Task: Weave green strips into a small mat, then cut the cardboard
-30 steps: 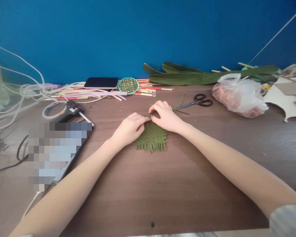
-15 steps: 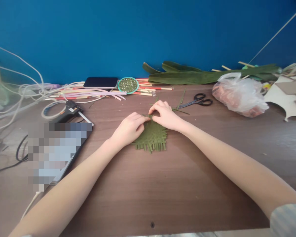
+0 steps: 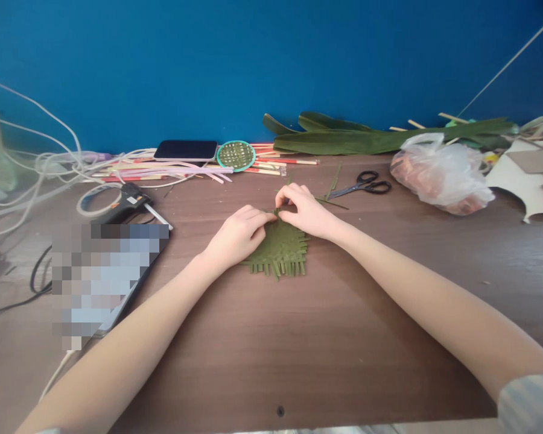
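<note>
A small woven mat of green leaf strips (image 3: 281, 248) lies flat on the table, its cut strip ends sticking out along the near and right edges. My left hand (image 3: 242, 234) rests over its left side, fingers bent and index fingertip pressing at the far edge. Thumb and index finger of my right hand (image 3: 304, 211) pinch a leaf strip (image 3: 276, 212) at that same far edge. Both hands' fingertips nearly meet there. Part of the mat's left side is hidden beneath my left hand.
Black-handled scissors (image 3: 364, 184) lie right of loose strips (image 3: 335, 181). Long green leaves (image 3: 344, 141) and a plastic bag (image 3: 441, 175) are at the back right. Leftward are a glue gun (image 3: 127, 202), a blurred tablet (image 3: 113, 277), a phone (image 3: 185, 150) and a round woven piece (image 3: 236, 156).
Hardly anything differs. My right hand's fingers have shifted very slightly at the mat's far edge; my left hand and the mat hold their place.
</note>
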A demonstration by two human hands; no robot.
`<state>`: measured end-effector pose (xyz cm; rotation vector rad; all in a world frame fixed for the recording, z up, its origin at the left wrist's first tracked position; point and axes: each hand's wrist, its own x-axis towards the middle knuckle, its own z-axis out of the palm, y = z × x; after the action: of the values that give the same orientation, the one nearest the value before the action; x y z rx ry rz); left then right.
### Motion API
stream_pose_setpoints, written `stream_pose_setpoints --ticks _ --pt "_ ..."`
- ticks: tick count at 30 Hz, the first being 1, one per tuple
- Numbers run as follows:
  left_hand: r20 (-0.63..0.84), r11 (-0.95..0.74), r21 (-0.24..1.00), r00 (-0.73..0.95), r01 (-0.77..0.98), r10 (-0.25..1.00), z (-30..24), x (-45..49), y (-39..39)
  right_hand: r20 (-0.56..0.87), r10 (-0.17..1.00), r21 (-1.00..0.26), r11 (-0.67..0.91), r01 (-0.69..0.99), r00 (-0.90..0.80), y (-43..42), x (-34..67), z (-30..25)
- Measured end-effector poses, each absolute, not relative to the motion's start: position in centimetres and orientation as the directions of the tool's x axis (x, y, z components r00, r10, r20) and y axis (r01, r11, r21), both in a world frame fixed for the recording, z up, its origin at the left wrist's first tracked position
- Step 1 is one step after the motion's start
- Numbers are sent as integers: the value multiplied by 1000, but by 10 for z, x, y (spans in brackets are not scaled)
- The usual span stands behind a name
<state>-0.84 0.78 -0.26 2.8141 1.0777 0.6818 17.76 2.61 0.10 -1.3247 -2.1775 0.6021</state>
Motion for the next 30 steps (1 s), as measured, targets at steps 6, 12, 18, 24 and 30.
stream_pose_setpoints --ticks 6,12,18,24,30 --pt "383 -756 198 660 624 646 -3 -8 8 316 805 -486 592 643 -502 27 179 -1" --pt "376 -749 201 656 631 654 -3 -8 8 393 767 -491 641 590 -506 26 181 -1" --pt "363 -737 220 647 639 670 -3 -8 8 383 808 -627 583 517 -447 24 182 -3" --pt "374 -742 232 646 629 665 -3 -8 8 338 847 -728 511 457 -410 22 183 -2" --pt "362 -730 248 638 637 680 -3 -8 7 325 850 -772 492 403 -414 23 186 0"
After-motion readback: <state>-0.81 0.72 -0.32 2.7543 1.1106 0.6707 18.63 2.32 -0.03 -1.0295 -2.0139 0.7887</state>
